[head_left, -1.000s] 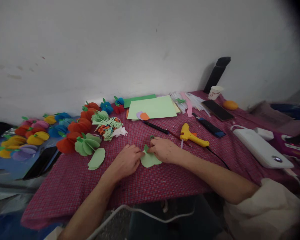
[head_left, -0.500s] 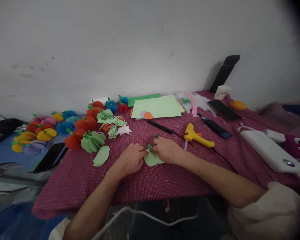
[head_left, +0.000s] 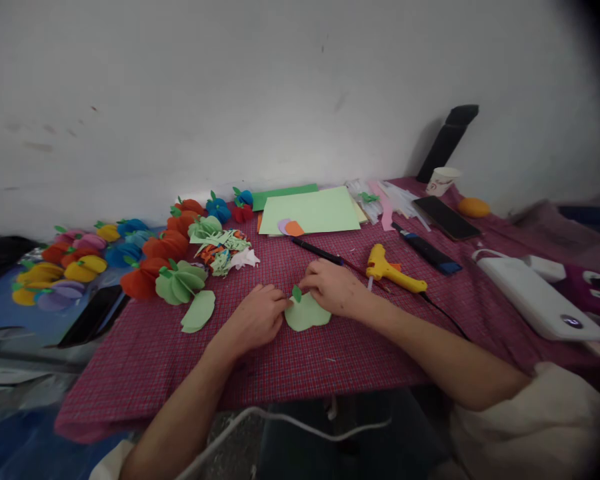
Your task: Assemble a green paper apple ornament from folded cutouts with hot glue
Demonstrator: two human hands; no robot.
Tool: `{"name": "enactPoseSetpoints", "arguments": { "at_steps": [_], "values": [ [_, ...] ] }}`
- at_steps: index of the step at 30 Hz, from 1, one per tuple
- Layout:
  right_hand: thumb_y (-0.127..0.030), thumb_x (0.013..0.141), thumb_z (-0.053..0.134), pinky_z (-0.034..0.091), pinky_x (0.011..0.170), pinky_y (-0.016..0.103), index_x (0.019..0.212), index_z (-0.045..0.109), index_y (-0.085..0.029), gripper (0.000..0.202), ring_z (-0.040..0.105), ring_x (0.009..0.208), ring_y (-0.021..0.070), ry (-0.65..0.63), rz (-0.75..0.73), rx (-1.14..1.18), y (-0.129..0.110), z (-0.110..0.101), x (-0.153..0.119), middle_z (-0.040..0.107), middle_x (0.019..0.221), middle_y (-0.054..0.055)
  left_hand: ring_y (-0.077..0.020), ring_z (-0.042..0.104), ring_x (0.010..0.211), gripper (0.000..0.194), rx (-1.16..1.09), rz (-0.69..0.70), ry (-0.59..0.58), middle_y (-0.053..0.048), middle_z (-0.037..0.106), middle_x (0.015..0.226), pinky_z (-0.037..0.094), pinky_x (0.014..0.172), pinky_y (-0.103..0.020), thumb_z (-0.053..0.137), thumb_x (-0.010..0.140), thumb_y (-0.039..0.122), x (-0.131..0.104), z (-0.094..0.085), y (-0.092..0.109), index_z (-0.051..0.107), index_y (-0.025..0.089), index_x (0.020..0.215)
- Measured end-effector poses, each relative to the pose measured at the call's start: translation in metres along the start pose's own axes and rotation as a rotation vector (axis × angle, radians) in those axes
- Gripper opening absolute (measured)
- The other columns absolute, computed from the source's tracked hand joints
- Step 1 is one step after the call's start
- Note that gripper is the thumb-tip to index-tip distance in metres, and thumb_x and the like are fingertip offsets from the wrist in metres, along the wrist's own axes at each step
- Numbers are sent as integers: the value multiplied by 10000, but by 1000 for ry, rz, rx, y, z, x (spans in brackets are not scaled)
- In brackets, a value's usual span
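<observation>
A light green paper cutout (head_left: pixel 307 317) with a lobed outline lies on the cloth in front of me, a small dark green paper leaf (head_left: pixel 297 293) standing at its top edge. At its left edge, my left hand (head_left: pixel 261 312) has its fingers curled together, thumb and fingertips on the paper. My right hand (head_left: pixel 337 287) is closed over the upper right edge, its fingertips bent down beside the leaf and partly hidden. Further left rests a stack of folded light green cutouts (head_left: pixel 199 312), beside a finished light green paper pumpkin (head_left: pixel 180 281).
Several coloured paper pumpkins (head_left: pixel 165 247) and a heap of paper scraps (head_left: pixel 225 252) fill the left side. A yellow glue gun (head_left: pixel 393 270), black pen (head_left: pixel 317 250), box cutter (head_left: pixel 427 248), phone (head_left: pixel 446 218) and white power bank (head_left: pixel 540 297) lie rightward. Green sheets (head_left: pixel 310 211) lie behind.
My right hand has lifted back slightly from the cutout, so more of the paper and leaf shows. My left hand stays at its left edge. The view has shifted a little.
</observation>
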State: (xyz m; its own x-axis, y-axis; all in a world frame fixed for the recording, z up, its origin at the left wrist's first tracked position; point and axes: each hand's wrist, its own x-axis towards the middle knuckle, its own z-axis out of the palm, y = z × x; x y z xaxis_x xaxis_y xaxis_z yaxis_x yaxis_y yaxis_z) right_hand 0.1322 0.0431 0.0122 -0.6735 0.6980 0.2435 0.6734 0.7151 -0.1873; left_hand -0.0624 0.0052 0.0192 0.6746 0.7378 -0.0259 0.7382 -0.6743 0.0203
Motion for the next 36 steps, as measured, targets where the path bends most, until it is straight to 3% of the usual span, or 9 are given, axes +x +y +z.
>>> {"name": "enactPoseSetpoints", "arguments": {
  "at_steps": [4, 9, 15, 21, 36],
  "values": [
    [-153, 790, 456, 376, 762, 264, 904, 661, -186, 236, 537, 828, 159, 71, 135, 110, 8, 6, 5, 635, 861, 46, -200, 457, 837, 294, 3, 8, 4, -49, 564, 882, 329, 750, -364, 375, 812, 151, 0, 0, 1, 547, 202, 1045],
    [-147, 772, 441, 403, 709, 247, 953, 636, -180, 268, 582, 791, 150, 12, 209, 228, 16, 18, 11, 672, 876, 34, -200, 453, 838, 370, 9, 23, -15, -52, 555, 884, 328, 761, -362, 362, 822, 160, 1, 1, 2, 488, 225, 1163],
    [-179, 777, 437, 389, 774, 279, 935, 650, -189, 265, 576, 887, 186, -89, 118, 103, 18, 16, 22, 667, 913, 61, -203, 450, 838, 391, 35, 41, -32, -55, 538, 892, 337, 746, -358, 383, 808, 159, 1, 5, 1, 481, 241, 1178],
    [-179, 762, 427, 402, 706, 259, 903, 677, -178, 287, 604, 812, 184, -285, 128, 59, 13, 9, 41, 687, 870, 69, -203, 456, 847, 415, 27, 41, -29, -59, 536, 895, 344, 766, -360, 385, 800, 145, 2, 7, 0, 469, 241, 1195],
    [-187, 712, 484, 430, 696, 254, 898, 677, -170, 268, 617, 860, 208, -414, 150, 27, 5, 1, 57, 688, 921, 85, -205, 468, 874, 410, 22, 11, -37, -65, 530, 925, 355, 809, -377, 378, 802, 146, 2, 8, 1, 468, 233, 1192]
  ]
}}
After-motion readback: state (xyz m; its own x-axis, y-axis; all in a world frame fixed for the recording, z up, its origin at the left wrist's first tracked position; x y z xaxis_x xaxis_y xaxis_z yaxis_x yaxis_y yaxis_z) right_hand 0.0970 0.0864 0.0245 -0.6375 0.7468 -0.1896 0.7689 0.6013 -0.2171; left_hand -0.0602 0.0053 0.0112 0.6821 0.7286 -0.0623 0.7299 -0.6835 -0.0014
